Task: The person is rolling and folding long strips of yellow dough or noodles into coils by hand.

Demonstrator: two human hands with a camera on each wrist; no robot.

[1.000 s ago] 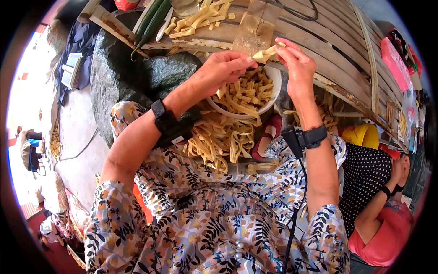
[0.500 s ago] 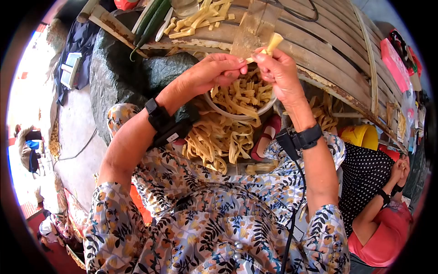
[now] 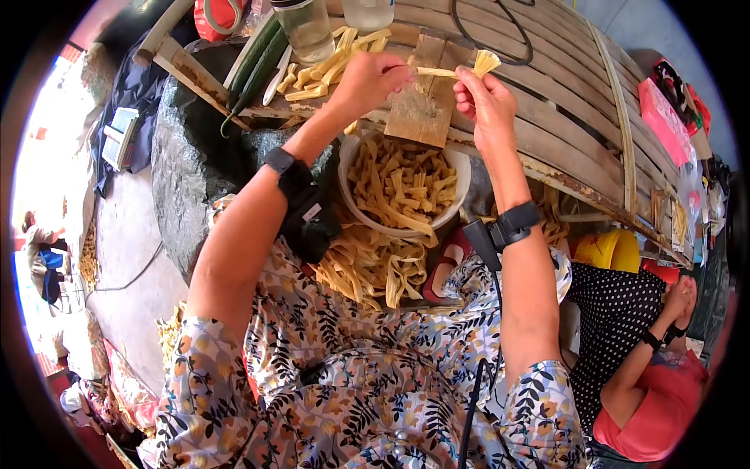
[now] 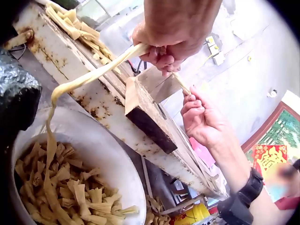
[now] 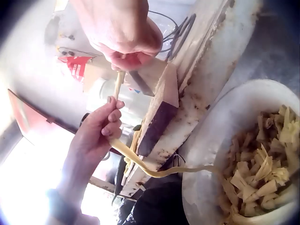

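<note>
A long, pale yellow fibrous strip (image 3: pixel 436 72) is stretched between the hands above the bench edge. My left hand (image 3: pixel 371 82) pinches it between thumb and fingers. My right hand (image 3: pixel 488 105) grips its other end, where a fanned tuft (image 3: pixel 486 62) sticks up beyond the fingers. From the left hand, the strip's tail (image 4: pixel 89 79) droops into a white basin (image 4: pixel 119 159). Inside lie many short yellow pieces (image 3: pixel 406 184) with flared ends. Just behind the basin, a small wooden board (image 3: pixel 418 117) overhangs the bench edge.
On the slatted bench (image 3: pixel 562 109) lie more yellow pieces (image 3: pixel 336 66), green cucumbers (image 3: pixel 254 70) and a jar (image 3: pixel 306 31). Loose strips (image 3: pixel 367 266) are heaped below the basin. A yellow bucket (image 3: pixel 609 248) and another person (image 3: pixel 656 399) are at the right.
Both hands have moved forward over the bench and apart, with a longer stretch of strip between them. The fanned tuft now points up past the right fingers. The head view has shifted, revealing more basin.
</note>
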